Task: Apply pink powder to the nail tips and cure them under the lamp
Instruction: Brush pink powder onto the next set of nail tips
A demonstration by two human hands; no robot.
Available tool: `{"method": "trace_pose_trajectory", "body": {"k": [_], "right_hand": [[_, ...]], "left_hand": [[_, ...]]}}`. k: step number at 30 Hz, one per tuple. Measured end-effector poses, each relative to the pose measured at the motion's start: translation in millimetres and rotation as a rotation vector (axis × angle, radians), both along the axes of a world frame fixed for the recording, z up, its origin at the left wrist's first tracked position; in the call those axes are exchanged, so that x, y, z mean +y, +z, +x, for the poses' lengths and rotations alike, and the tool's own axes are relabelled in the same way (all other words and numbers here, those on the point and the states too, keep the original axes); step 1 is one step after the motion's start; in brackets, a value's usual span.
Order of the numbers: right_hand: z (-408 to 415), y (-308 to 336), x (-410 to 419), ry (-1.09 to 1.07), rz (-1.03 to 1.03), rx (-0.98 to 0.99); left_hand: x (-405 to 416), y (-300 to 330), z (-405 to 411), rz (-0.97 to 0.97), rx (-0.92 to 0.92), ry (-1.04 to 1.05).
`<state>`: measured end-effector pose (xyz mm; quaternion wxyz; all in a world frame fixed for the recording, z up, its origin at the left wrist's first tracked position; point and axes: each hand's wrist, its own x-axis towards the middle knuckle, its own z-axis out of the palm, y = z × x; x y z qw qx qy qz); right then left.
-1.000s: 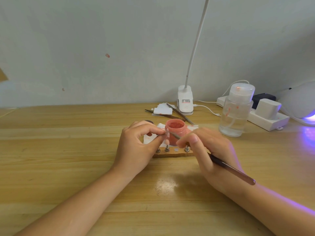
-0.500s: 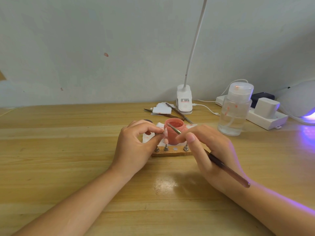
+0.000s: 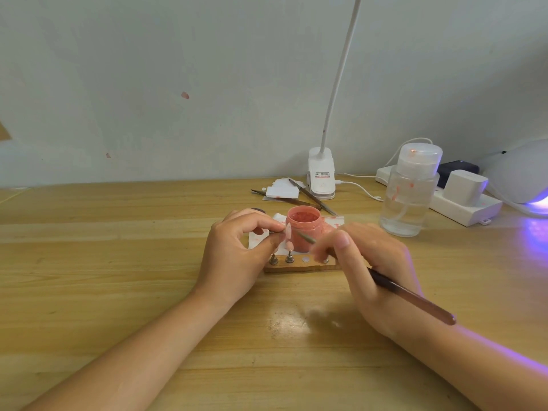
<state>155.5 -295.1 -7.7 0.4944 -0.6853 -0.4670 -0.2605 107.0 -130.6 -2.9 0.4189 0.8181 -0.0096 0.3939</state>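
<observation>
An open jar of pink powder [image 3: 303, 228] stands on a white tissue at the middle of the table. In front of it lies a small wooden holder [image 3: 299, 266] with metal stands; one stand carries a pink nail tip [image 3: 289, 247]. My left hand [image 3: 237, 256] pinches a stand with a pale pink nail tip [image 3: 288, 230] and holds it up beside the jar. My right hand [image 3: 370, 268] grips a dark brush [image 3: 412, 298], its metal end [image 3: 307, 238] pointing at the held tip, a short way off it. The curing lamp [image 3: 525, 176] glows purple at the far right.
A clear pump bottle [image 3: 407, 194] stands right of the jar. Behind it lie a white power strip with a charger [image 3: 464, 197] and a dark box. A white clip lamp [image 3: 321, 176], paper scraps and two thin tools [image 3: 305, 195] sit near the wall.
The brush tip has come down out of the jar mouth and moved towards the nail tip held in my left hand. My left hand has barely moved.
</observation>
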Motion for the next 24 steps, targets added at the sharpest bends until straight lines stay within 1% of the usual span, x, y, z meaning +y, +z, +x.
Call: {"method": "trace_pose_trajectory", "body": {"k": [4,7,11,14,16,20,24], "right_hand": [[0.7,0.2,0.7,0.001,-0.041,-0.017],[0.0,0.0,-0.7,0.002,-0.004,-0.036],[1.0,-0.3,1.0,-0.017,-0.035,-0.032],[0.5,-0.8,-0.2,0.011,-0.014,-0.035],[0.0,-0.2,-0.5,-0.010,-0.005,-0.038],[-0.3,0.5,0.1,0.012,-0.044,-0.012],[-0.2,-0.3,-0.3,-0.008,-0.015,-0.018]], "left_hand": [[-0.6,0.5,-0.2,-0.001,0.000,0.002],[-0.8,0.9,-0.7,0.000,0.003,0.011],[-0.8,0.9,-0.9,-0.001,0.005,0.001],[-1.2,1.2,-0.5,-0.004,0.005,0.015],[-0.7,0.9,-0.8,-0.001,0.001,0.010],[-0.9,0.6,-0.8,-0.014,-0.004,0.009],[-0.9,0.0,-0.8,-0.021,-0.006,0.011]]}}
